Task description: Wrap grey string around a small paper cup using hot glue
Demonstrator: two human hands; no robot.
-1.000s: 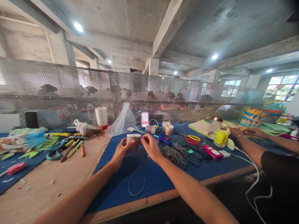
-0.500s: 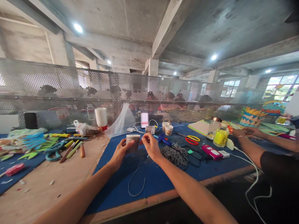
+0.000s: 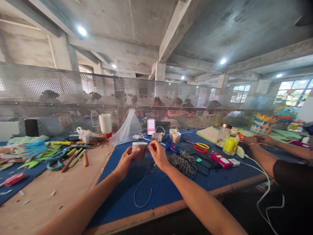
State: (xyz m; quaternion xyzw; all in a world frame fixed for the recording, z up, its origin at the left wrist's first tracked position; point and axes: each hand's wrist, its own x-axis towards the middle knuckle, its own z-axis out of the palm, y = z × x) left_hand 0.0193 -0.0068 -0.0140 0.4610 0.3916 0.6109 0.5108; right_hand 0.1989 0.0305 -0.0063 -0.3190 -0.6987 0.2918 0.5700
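Observation:
My left hand (image 3: 127,160) is wrapped around a paper cup (image 3: 141,154) with a white rim and a greyish-brown, cord-like covering. Close against the cup's right side, my right hand (image 3: 156,151) is closed in a pinch at what looks like grey cord. Its fingertips partly hide what they grip. Below the cup, a loose length of grey cord (image 3: 135,192) trails down and curls on the blue mat (image 3: 117,202). A tangled heap of the same cord (image 3: 182,164) lies just right of my right wrist.
Behind my hands are a phone (image 3: 151,127), a cord-wrapped roll (image 3: 156,136), small cups (image 3: 176,136) and a blue glue gun (image 3: 172,147). Scissors (image 3: 201,147) and a yellow bottle (image 3: 230,143) sit right. Stacked cups (image 3: 105,124) and tools (image 3: 57,160) stand left. A co-worker's arm (image 3: 261,156) reaches in.
Both hands stay almost in place around the cup, which looks tipped very slightly. The view has shifted a little; nothing has been let go or picked up.

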